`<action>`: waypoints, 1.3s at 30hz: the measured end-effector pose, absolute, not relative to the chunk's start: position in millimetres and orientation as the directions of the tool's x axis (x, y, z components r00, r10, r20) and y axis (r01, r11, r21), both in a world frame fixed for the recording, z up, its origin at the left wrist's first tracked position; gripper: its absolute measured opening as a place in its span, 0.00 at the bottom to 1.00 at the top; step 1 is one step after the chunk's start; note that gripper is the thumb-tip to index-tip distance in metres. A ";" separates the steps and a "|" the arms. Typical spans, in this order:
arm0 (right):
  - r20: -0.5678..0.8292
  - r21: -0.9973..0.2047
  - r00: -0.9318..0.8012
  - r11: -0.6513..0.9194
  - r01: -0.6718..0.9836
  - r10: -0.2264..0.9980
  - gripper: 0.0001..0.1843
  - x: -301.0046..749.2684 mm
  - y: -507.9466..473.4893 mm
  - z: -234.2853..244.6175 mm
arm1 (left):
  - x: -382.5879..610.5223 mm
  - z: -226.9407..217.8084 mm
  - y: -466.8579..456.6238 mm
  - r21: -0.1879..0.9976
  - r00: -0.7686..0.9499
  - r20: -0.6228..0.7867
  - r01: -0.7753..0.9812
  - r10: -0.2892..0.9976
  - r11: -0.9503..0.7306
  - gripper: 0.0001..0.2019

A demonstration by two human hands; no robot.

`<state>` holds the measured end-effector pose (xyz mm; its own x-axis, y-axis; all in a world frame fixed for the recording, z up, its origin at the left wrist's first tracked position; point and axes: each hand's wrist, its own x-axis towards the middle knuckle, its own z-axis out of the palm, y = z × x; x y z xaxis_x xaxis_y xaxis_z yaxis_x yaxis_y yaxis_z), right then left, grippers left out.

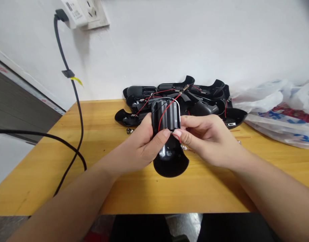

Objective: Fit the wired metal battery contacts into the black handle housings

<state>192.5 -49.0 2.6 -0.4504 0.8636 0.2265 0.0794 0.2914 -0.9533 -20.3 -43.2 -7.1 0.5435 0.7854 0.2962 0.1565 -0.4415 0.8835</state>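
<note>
Between my hands, above the table, is a black plastic housing point(171, 156) with a ribbed upper compartment and a flared, scooped lower end. My left hand point(146, 144) is closed round its left side, thumb on the front near the middle. On the other side my right hand point(207, 139) grips the housing's edge, its thumb and fingertips at a thin red wire point(164, 112) near the middle. That wire loops up over the compartment to a small metal piece point(184, 88) above. What lies under the thumb tips is too small to make out.
Behind my hands, several similar black housings point(205, 108) with red wires are heaped against the wall. White plastic bags point(282, 124) lie at the right. A black cable point(77, 101) hangs from a wall plug point(74, 13) across the wooden table's point(114, 198) left side.
</note>
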 end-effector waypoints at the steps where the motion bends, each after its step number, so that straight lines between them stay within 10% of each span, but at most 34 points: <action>1: 0.235 -0.952 -0.455 0.299 0.073 0.859 0.17 192.4 -48.7 2.6 | -20.2 -7.3 -43.2 0.883 0.542 0.300 0.154 0.785 -0.443 0.18; 39: 0.216 -0.952 -0.518 0.296 0.076 0.828 0.16 198.5 -47.3 7.5 | -24.0 -13.2 -45.6 0.816 0.575 0.284 0.276 0.767 -0.509 0.21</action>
<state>198.5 -47.3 7.5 -0.5178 0.8278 0.2161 0.0765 0.2964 -0.9520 -24.0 -45.6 -13.2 0.5747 0.7674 0.2842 0.2759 -0.5087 0.8156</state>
